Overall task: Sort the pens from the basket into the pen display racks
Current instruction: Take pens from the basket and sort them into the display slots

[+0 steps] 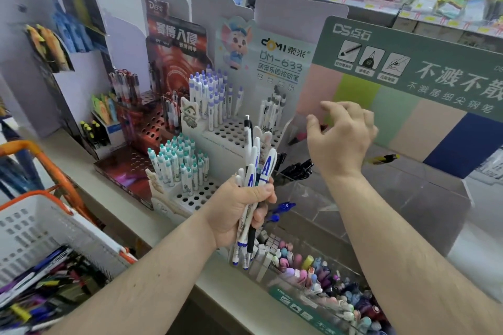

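1. Down at eight o'clock sits the white basket with its orange handle, a jumble of loose pens piled inside: blue, black, purple, yellow.
2. Up at ten o'clock, the dark red rack holds a few pens in its punched holes.
3. Just right of it, the white rack with the cartoon mouse card carries purple-capped pens at the back and teal-capped ones lower, toward the front.
4. Dead centre, the left hand is wrapped tight round a bundle of white-and-blue pens, tips fanning up toward twelve o'clock, in front of the white rack.
5. At two o'clock the right hand hovers over the clear acrylic tray, fingers loosely spread and curved, nothing in them.
6. At five o'clock, a green-fronted box brims with pastel-capped pens.
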A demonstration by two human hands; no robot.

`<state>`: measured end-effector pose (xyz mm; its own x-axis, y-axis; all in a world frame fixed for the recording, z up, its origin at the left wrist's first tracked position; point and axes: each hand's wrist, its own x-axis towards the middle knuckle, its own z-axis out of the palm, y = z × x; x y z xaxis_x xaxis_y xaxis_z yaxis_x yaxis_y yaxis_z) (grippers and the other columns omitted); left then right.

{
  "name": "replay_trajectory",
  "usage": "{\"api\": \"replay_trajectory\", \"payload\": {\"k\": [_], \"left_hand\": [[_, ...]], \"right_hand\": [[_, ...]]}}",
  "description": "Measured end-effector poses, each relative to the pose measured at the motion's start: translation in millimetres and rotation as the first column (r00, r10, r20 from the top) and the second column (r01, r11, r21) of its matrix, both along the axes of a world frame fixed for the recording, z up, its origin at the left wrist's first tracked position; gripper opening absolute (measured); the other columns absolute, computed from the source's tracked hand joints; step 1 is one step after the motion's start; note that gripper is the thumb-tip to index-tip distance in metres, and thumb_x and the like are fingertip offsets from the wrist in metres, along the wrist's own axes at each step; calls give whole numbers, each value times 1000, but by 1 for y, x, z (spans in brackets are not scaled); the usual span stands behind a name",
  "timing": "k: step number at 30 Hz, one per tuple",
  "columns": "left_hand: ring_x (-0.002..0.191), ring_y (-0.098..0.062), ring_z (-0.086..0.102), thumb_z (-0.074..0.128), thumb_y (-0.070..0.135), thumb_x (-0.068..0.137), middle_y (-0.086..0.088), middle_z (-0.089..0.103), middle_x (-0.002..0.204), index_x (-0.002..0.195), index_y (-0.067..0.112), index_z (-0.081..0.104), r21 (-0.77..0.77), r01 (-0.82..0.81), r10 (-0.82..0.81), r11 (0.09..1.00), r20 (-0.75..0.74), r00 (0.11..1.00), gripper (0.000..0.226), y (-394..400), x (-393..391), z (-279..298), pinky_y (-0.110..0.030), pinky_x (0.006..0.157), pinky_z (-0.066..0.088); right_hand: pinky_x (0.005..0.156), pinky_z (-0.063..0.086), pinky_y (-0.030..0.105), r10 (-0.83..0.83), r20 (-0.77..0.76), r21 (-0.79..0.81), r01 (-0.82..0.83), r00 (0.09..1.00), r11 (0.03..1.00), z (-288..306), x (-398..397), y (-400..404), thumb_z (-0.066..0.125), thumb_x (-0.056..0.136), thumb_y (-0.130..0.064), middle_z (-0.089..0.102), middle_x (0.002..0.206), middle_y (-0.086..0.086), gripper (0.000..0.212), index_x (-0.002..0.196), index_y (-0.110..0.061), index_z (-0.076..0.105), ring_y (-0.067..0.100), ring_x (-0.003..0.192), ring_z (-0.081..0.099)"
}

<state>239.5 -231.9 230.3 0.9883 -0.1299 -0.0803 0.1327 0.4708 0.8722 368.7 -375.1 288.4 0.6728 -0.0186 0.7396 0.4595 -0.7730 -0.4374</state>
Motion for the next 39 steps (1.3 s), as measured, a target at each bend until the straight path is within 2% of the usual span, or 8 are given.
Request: {"api": "replay_trajectory", "payload": {"k": [5, 9, 16, 21, 28, 31, 36, 39], "left_hand": [[44, -12, 47, 71, 16, 84, -1, 59, 62, 79, 6, 57, 125, -11, 7, 992, 34, 999, 18, -5, -2, -1, -22, 42, 37], [44, -13, 48, 70, 21, 87, -3, 59, 64, 73, 19, 68, 139, -8, -1, 990, 63, 998, 13, -11, -4, -3, -23, 42, 39], [42, -13, 51, 61, 24, 81, -6, 62, 68, 90, 13, 56, 75, -4, 3, 997, 9, 1000, 15, -20, -7, 1, -21, 41, 40], [42, -11, 50, 62, 21, 79, -5, 61, 67, 88, 13, 55, 13, -13, 13, 1000, -9, 1000, 14, -25, -7, -1, -20, 40, 38], [43, -11, 47, 60, 12, 82, -5, 59, 69, 89, 13, 55, -45, -17, 18, 999, 10, 1000, 8, -43, -1, -3, -21, 40, 35], [44, -11, 47, 66, 9, 84, -4, 60, 70, 89, 12, 56, -20, 3, -3, 1000, 17, 1000, 12, -50, 0, -6, -21, 40, 36], [44, -12, 46, 67, 11, 82, -4, 60, 69, 90, 12, 56, 2, 32, -32, 999, 2, 999, 14, -60, -1, -8, -22, 41, 38], [44, -11, 46, 64, 10, 83, -4, 60, 69, 91, 11, 55, 13, 40, -40, 999, -3, 999, 13, -63, -1, -7, -22, 41, 37]], "right_hand": [[68, 54, 24, 483, -521, 327, -358, 704, 875, 14, -61, -1, 72, 87, -39, 72, 78, -9, 16, 91, -23, 73, 3, 71, 65], [76, 61, 36, 563, -643, 419, -377, 519, 826, -3, -85, -7, 75, 87, -23, 75, 79, -2, 4, 88, -20, 73, 13, 76, 71], [58, 51, 27, 578, -428, 755, -77, 695, 651, -2, -86, -30, 71, 90, -10, 62, 56, -10, 5, 85, -11, 71, 6, 47, 51], [58, 53, 24, 509, -292, 907, 65, 810, 416, -4, -84, -54, 68, 92, -4, 69, 70, 0, 15, 105, -10, 62, 10, 53, 61], [57, 52, 26, 429, -294, 936, 167, 854, 309, -17, -89, -82, 68, 93, -8, 71, 81, 4, 18, 102, -19, 58, 11, 52, 63], [61, 56, 26, 210, -234, 923, 150, 949, 353, -17, -84, -100, 68, 92, -8, 70, 76, -1, 20, 97, -23, 56, 12, 58, 68], [77, 57, 40, -62, -199, 702, 187, 978, 688, -41, -72, -119, 69, 90, -27, 71, 73, -6, 19, 94, -38, 54, 19, 76, 71], [75, 50, 27, -116, -151, 546, 180, 982, 818, -55, -70, -117, 69, 91, -24, 68, 79, -8, 14, 103, -28, 61, 13, 74, 65]]}}
